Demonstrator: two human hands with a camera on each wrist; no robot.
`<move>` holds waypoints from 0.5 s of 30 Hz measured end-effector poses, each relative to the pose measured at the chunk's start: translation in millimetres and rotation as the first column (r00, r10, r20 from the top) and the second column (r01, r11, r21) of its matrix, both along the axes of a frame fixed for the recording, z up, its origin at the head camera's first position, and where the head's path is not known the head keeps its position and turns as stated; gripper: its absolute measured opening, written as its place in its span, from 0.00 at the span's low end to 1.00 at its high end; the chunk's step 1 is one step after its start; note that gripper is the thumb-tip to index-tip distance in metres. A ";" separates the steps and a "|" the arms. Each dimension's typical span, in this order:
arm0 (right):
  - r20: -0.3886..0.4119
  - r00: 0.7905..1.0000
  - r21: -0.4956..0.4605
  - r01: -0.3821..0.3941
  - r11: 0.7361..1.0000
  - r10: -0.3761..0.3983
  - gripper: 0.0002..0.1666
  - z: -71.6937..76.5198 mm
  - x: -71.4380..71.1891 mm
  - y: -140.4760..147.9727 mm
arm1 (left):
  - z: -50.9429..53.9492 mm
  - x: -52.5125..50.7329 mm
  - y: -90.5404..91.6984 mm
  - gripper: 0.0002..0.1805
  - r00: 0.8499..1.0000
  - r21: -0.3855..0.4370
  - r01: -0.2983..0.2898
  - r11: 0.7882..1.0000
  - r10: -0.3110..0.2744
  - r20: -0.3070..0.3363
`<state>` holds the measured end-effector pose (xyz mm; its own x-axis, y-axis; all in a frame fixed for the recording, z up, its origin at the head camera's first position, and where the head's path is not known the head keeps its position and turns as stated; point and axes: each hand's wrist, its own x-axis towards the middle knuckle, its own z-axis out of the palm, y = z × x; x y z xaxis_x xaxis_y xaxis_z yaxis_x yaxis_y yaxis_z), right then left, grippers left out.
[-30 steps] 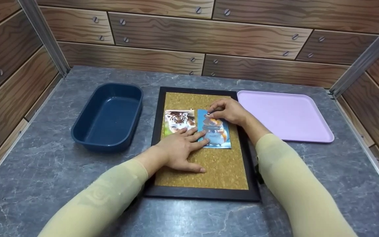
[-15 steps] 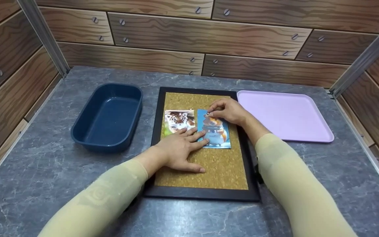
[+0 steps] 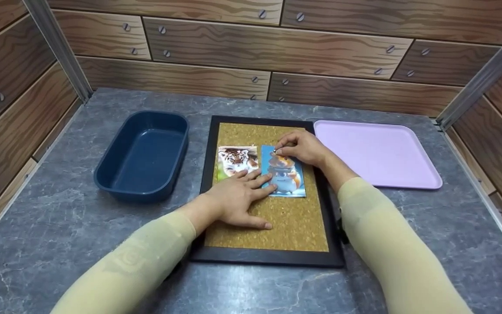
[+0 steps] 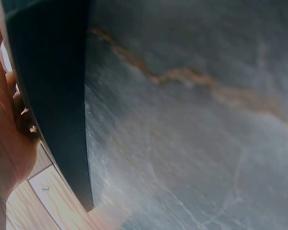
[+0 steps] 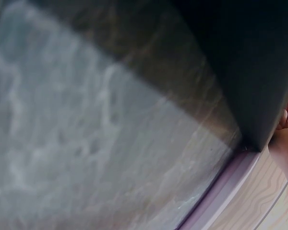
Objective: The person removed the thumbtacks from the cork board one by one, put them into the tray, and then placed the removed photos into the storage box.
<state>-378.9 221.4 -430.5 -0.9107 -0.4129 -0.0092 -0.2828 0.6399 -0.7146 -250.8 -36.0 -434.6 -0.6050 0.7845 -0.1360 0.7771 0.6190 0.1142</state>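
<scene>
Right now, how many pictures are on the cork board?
2. The tiger picture is on the left, partly under the left hand; the blue picture is to its right, partly under that hand and the right hand. Others could be hidden beneath the hands.

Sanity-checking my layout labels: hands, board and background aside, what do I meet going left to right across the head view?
Dark blue bin → tiger picture → blue picture → lilac tray.
</scene>
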 end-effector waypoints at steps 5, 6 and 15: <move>0.013 1.000 -0.010 -0.015 1.000 0.015 0.10 0.5 0.2 0.0 | -0.6 0.0 0.0 0.56 1.000 0.016 -0.003 1.000 0.003 0.006; 0.016 1.000 -0.012 -0.018 1.000 0.018 0.10 0.8 0.3 -0.1 | -0.6 0.0 0.0 0.56 1.000 0.019 -0.005 1.000 0.005 0.010; 0.000 1.000 0.017 -0.009 1.000 0.009 0.11 0.7 0.6 -0.7 | -1.5 -0.7 0.5 0.56 1.000 0.014 -0.012 1.000 0.012 0.017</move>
<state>-378.2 220.8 -429.9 -0.9070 -0.4209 -0.0162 -0.2886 0.6490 -0.7039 -251.5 -35.5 -436.2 -0.6121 0.7791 -0.1351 0.7674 0.6265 0.1363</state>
